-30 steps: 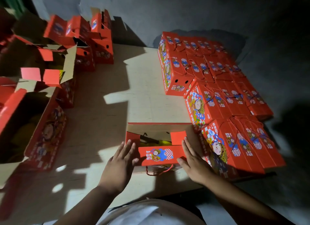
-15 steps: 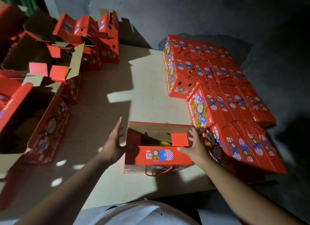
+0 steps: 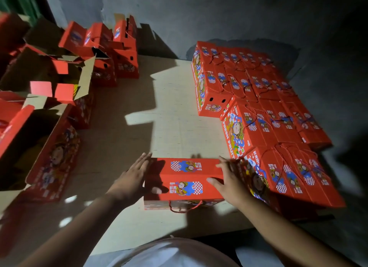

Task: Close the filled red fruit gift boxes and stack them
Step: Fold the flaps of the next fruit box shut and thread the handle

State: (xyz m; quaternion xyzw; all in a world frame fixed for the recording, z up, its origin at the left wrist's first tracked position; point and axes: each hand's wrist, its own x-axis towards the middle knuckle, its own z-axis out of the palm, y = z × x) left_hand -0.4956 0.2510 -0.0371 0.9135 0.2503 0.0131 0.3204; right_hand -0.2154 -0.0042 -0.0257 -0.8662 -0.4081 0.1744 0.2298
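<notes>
A red fruit gift box (image 3: 185,179) lies near the front edge of the table, both top flaps folded down so the lid looks closed. A red cord handle hangs from its near side. My left hand (image 3: 133,177) lies flat against the box's left end, fingers straight. With fingers spread, my right hand (image 3: 229,179) presses on the right end of the lid, thumb on the near flap. Right beside it, closed red boxes (image 3: 278,127) stand in packed rows.
Open red boxes (image 3: 49,147) with raised cardboard flaps crowd the left side, more (image 3: 111,53) at the back left. The pale table top (image 3: 175,111) runs between the two groups. A dark wall stands behind. The table's front edge is just below the box.
The far flap has come down over the box, hiding the inside and the small red tab. My left hand has moved in against the box's left end; my right hand now presses the lid.
</notes>
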